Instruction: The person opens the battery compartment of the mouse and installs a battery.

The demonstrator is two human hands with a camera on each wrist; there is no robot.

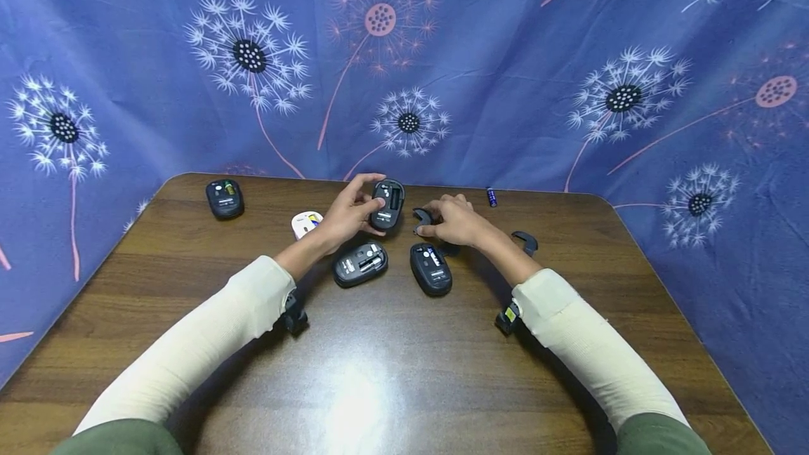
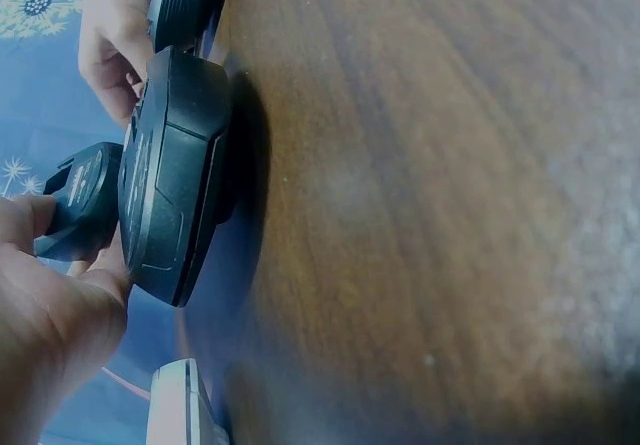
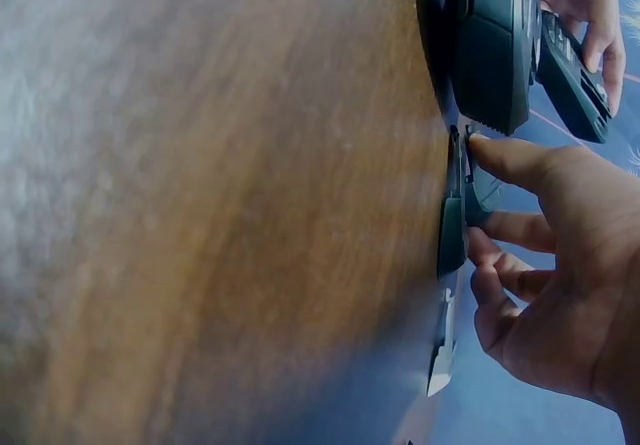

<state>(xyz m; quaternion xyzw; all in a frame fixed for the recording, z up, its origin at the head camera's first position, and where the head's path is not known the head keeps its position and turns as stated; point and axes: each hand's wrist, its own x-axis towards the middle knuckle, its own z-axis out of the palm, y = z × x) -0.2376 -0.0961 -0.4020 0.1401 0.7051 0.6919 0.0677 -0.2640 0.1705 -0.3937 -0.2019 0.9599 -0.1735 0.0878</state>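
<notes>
My left hand (image 1: 346,215) grips a black computer mouse (image 1: 383,216), its underside facing me and its battery slot uncovered. Beside it, my right hand (image 1: 456,221) pinches a curved black battery cover (image 1: 422,219) between thumb and fingers. In the right wrist view this cover (image 3: 484,187) is low over the table, right by a second black cover (image 3: 453,233). Nearer to me, two black mice lie bottom up: one mouse (image 1: 360,264) shows silver batteries in its slot, the other mouse (image 1: 431,269) sits just below my right hand.
A white mouse (image 1: 300,226) is partly hidden behind my left wrist. At the far left lies a black mouse (image 1: 225,199) with a green battery in it. Toward the back right are a blue battery (image 1: 491,196) and another black cover (image 1: 526,241). A blue patterned cloth (image 1: 493,76) hangs behind the table.
</notes>
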